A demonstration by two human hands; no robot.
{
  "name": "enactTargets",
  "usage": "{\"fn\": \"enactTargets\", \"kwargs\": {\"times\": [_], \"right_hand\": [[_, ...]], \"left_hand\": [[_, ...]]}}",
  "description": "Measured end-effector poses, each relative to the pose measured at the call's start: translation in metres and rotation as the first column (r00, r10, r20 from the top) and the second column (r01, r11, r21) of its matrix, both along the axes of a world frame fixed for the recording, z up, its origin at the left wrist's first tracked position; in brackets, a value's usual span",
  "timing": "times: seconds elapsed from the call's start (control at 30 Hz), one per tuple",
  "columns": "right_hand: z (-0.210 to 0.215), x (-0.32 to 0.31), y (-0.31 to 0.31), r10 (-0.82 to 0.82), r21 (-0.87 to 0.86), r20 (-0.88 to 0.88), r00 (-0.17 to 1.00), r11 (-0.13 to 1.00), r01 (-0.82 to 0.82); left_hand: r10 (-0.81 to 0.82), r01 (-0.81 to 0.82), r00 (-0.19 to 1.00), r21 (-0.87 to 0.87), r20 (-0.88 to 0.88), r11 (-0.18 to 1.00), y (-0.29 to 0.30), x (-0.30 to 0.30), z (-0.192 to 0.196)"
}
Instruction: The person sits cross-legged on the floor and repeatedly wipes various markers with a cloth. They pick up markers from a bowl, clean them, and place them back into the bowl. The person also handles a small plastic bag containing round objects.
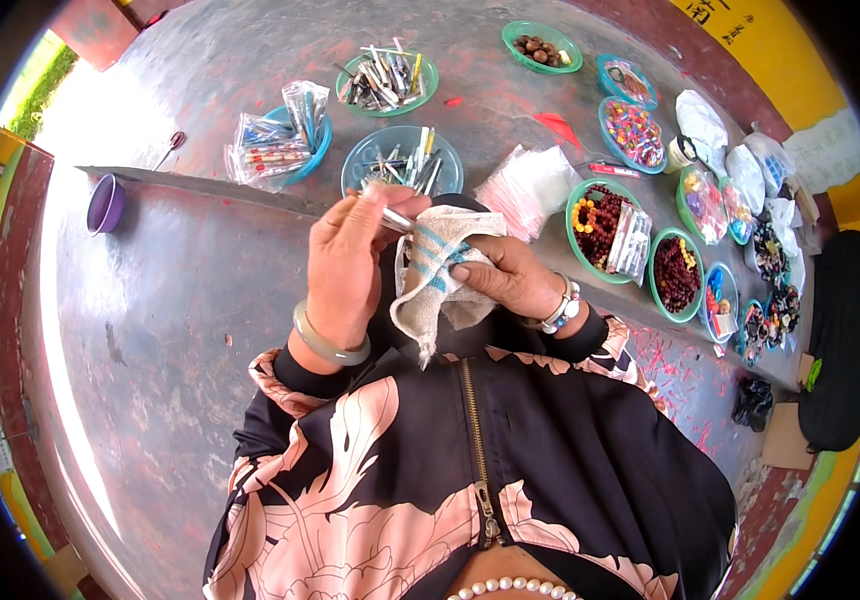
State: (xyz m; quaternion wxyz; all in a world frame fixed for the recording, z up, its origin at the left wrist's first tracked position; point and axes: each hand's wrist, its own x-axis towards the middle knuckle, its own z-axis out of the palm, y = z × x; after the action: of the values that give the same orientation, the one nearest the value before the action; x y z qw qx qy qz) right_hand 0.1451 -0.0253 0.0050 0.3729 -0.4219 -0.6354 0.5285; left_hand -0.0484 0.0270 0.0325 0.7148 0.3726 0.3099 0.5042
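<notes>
My left hand point(350, 262) is raised in front of my chest and pinches a thin silvery pen-like piece point(396, 218) by one end. My right hand point(508, 278) grips a beige cloth with blue stripes point(434, 272), which is wrapped around the other end of that piece and hangs down between the hands. A pale green bangle sits on my left wrist and beaded bracelets on my right. Just beyond the hands stands a teal bowl of pens point(402, 160).
On the stone slab point(200, 290) are a green bowl of pens point(388, 80), a blue bowl with bagged pens point(285, 140), clear bags point(532, 185), several bowls of beads point(605, 228) along the right, and a purple bowl point(106, 203) at left.
</notes>
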Motion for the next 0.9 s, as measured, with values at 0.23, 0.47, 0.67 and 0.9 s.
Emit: {"fn": "enactTargets", "kwargs": {"times": [0.23,0.47,0.67,0.9], "right_hand": [[-0.002,0.046,-0.006,0.107,-0.154,0.444,0.889,0.987,-0.042],[0.026,0.045,-0.012,-0.346,0.357,0.689,0.637,0.927,0.116],[0.015,0.029,-0.013,-0.436,0.375,0.423,0.794,0.882,0.284],[0.013,0.002,-0.01,-0.376,0.312,0.251,0.892,0.904,0.293]], "left_hand": [[0.252,-0.252,0.954,-0.021,0.163,0.968,0.036,-0.054,0.009],[0.19,-0.165,0.952,-0.119,0.241,0.979,0.024,-0.04,0.001],[0.08,-0.049,0.959,-0.122,0.27,0.991,0.022,-0.032,-0.007],[-0.036,0.07,0.957,-0.11,0.289,0.991,0.006,-0.009,-0.011]]}}
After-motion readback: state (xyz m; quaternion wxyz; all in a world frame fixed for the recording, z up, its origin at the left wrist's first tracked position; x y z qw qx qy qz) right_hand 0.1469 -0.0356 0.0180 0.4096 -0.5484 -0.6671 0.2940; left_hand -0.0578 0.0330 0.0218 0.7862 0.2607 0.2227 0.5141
